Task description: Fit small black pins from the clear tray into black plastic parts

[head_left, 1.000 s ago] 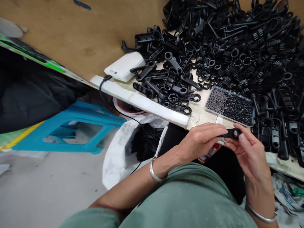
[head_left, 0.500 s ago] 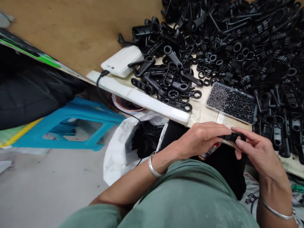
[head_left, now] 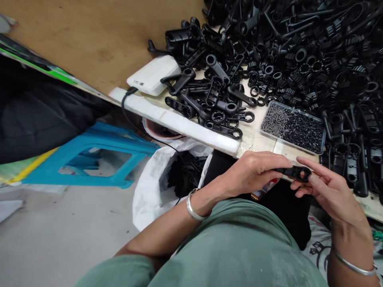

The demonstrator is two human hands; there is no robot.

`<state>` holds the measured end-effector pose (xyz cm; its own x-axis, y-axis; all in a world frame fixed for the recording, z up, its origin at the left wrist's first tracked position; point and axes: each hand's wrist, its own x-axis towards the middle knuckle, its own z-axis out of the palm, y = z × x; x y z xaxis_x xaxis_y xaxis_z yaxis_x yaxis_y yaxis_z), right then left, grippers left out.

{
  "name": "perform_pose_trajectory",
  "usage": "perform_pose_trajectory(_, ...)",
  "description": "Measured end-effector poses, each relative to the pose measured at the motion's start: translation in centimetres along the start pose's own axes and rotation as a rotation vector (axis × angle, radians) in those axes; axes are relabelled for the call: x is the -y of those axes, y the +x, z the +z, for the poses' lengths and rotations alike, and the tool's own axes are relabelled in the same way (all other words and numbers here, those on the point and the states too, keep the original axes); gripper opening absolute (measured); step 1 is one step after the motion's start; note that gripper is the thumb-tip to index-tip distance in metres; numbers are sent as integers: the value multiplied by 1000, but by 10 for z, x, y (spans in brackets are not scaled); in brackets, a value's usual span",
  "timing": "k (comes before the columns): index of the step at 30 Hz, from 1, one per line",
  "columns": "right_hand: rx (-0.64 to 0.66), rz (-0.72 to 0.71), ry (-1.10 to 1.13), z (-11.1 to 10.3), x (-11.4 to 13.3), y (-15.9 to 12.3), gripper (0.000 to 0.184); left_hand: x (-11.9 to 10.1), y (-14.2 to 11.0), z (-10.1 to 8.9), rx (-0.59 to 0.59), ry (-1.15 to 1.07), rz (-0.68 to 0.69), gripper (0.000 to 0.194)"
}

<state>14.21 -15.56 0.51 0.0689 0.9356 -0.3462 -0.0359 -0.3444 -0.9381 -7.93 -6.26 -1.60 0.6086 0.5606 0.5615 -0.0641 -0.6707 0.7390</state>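
Observation:
My left hand (head_left: 257,169) pinches one end of a black plastic arm-shaped part (head_left: 299,173) just over the table's front edge. The part's other end is a ring with a hole, turned toward my right hand (head_left: 327,185). There my right thumb meets the ring's edge and the lower fingers lie beneath it, while the index finger is lifted off. Just behind my hands sits a clear plastic box (head_left: 269,132) of small grey and black pieces, too small to make out singly.
Black plastic arms (head_left: 218,95) and rings (head_left: 299,56) lie heaped across the table. A white power bank (head_left: 154,75) with a black cable stands at the left, near a white edge strip (head_left: 179,121). Below are a white sack (head_left: 143,199) of black parts and a blue stool (head_left: 89,185).
My right index finger has lifted away from the part, and its ring end now shows more plainly. My left hand keeps its pinch.

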Motion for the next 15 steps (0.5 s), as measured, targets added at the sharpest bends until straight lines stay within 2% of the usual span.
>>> perform_pose_trajectory(4, -24, -25, 51, -1, -5, -4, 44, 1, -2, 2, -4, 11, -12, 21)
perform_pose_trajectory(9, -53, -33, 57, 0, -9, -5, 44, 1, -3, 4, -4, 14, -17, 20)
perform_pose_trajectory(15, -116, -45, 30, 0, -13, -5, 45, 10, -7, 2, -63, 100, 7, 17)
